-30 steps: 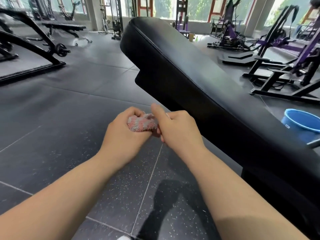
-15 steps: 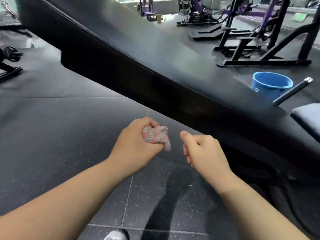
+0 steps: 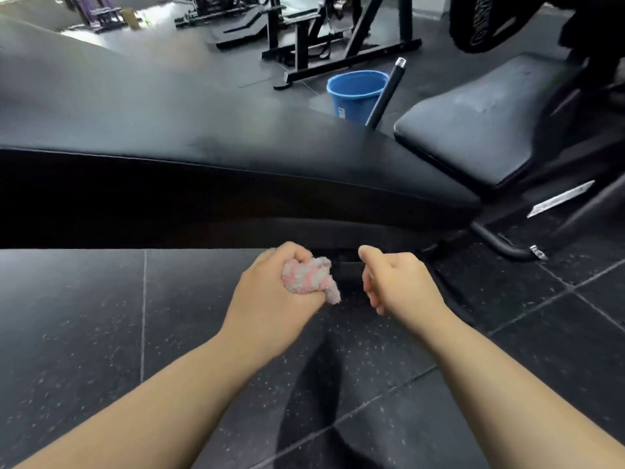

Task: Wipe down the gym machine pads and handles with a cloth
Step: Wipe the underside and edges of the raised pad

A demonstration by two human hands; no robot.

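My left hand (image 3: 270,292) grips a bunched pink and grey cloth (image 3: 309,278) in front of me, below the long black back pad (image 3: 203,137) of a bench. A hand's width to its right, my right hand (image 3: 399,282) hangs with loosely curled fingers and holds nothing. Neither hand touches the pad. The black seat pad (image 3: 480,120) lies to the right of the back pad, with a black handle bar (image 3: 385,93) rising behind the gap between them.
A blue bucket (image 3: 355,93) stands on the floor behind the bench. The bench's frame and foot (image 3: 507,245) reach out at the right. More machines (image 3: 321,32) stand further back. Dark speckled rubber tiles (image 3: 84,333) cover the floor.
My right hand has let go of the cloth and drawn away to the right. The view has swung down and right, bringing the seat pad and bucket into sight.
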